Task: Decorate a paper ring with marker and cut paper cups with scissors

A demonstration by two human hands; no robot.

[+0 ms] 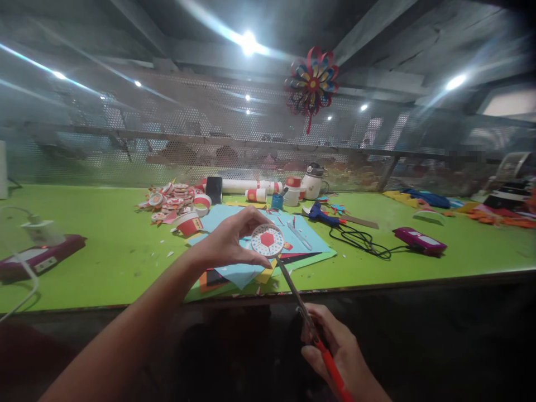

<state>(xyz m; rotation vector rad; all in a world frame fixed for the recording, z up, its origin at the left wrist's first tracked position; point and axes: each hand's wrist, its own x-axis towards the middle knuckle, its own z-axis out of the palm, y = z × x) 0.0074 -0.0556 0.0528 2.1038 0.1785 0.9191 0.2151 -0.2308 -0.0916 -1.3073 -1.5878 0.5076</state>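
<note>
Between the thumb and fingers of my left hand (228, 240) is a round white paper disc (274, 233) with a red hexagon in its middle and small blue marks around it. My right hand (329, 340) grips a pair of scissors (293, 290) with red handles, the blades pointing up and to the left. Their tip is at the disc's lower edge; whether it touches I cannot tell. Behind and below the disc lie sheets of light blue paper (234, 272), with other coloured sheets beneath.
Decorated paper pieces (171, 198) are heaped at the back left, near a phone (214, 190) and paper cups (255, 195). Toward the right are a blue glue gun (320, 214), its black cable (364, 245) and a purple power strip (420, 240). A white bottle (312, 181) stands at the back.
</note>
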